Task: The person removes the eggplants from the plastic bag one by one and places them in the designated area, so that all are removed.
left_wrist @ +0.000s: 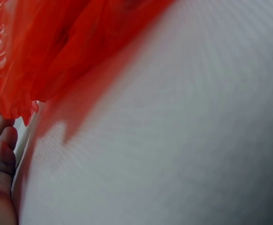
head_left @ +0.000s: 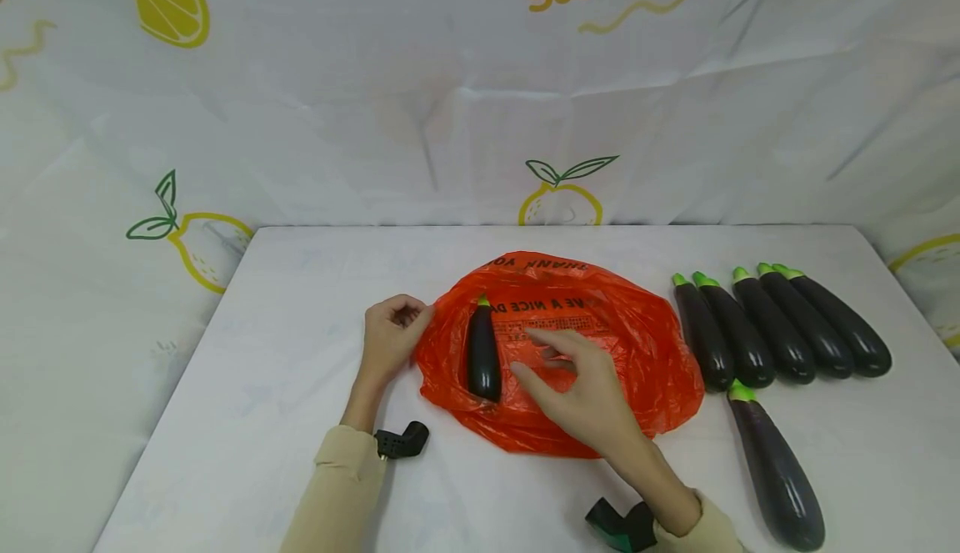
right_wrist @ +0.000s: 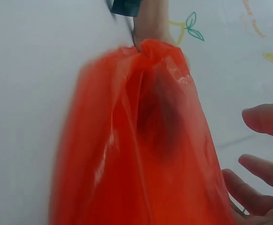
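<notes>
A red plastic bag (head_left: 637, 344) with printed lettering lies spread on the white table, its mouth gathered low around the sides. Inside it, toward the left, rests one dark eggplant (head_left: 483, 353) with a green stem end. My left hand (head_left: 392, 332) pinches the bag's left edge with curled fingers; the left wrist view has these fingers (left_wrist: 5, 150) beside the crumpled red plastic. Over the bag's right half hovers my right hand (head_left: 581, 378), thumb and fingers spread apart with nothing between them. In the right wrist view, a dark shape shows through the red bag (right_wrist: 122, 178).
Several eggplants (head_left: 772, 328) lie in a slanted row right of the bag, stems toward the back. One more eggplant (head_left: 780, 470) lies in front of them, near the right forearm. A white cloth with lemon prints (head_left: 337, 119) hangs behind the table (head_left: 247, 419).
</notes>
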`<state>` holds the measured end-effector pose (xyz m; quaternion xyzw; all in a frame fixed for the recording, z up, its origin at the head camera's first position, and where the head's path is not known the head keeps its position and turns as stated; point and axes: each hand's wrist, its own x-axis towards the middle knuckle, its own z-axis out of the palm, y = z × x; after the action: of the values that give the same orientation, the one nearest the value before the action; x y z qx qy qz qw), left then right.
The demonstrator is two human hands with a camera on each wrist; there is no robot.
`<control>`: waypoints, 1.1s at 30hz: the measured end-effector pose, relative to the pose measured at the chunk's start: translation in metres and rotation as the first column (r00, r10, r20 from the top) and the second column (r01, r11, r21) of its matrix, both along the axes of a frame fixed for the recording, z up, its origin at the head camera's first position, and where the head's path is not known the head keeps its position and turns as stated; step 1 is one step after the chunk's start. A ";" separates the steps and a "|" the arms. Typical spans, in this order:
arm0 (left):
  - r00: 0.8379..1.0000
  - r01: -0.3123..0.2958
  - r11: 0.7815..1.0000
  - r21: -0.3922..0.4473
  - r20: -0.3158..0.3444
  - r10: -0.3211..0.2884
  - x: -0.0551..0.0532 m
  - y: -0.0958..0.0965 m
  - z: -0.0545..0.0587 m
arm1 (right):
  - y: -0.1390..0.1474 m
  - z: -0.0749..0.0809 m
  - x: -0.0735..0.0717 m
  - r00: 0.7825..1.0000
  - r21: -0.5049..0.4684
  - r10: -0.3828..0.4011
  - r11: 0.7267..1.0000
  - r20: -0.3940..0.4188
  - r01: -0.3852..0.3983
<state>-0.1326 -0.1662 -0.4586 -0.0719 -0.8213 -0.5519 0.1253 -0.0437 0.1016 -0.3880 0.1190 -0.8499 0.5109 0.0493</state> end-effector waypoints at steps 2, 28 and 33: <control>1.000 -0.001 1.000 0.002 0.006 0.001 0.000 0.000 0.000 | -0.005 -0.002 -0.001 1.000 -0.018 0.011 1.000 0.017 -0.011; 1.000 -0.006 1.000 0.007 0.018 0.006 0.001 0.000 0.000 | -0.046 -0.024 0.000 0.974 0.029 -0.049 0.999 0.223 0.044; 1.000 -0.008 1.000 0.016 0.015 0.008 0.000 0.000 0.000 | -0.046 -0.025 -0.001 0.978 -0.001 -0.028 1.000 0.209 0.028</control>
<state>-0.1323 -0.1658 -0.4589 -0.0635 -0.8181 -0.5583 0.1221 -0.0443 0.0556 -0.4131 0.0527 -0.8511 0.5214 -0.0327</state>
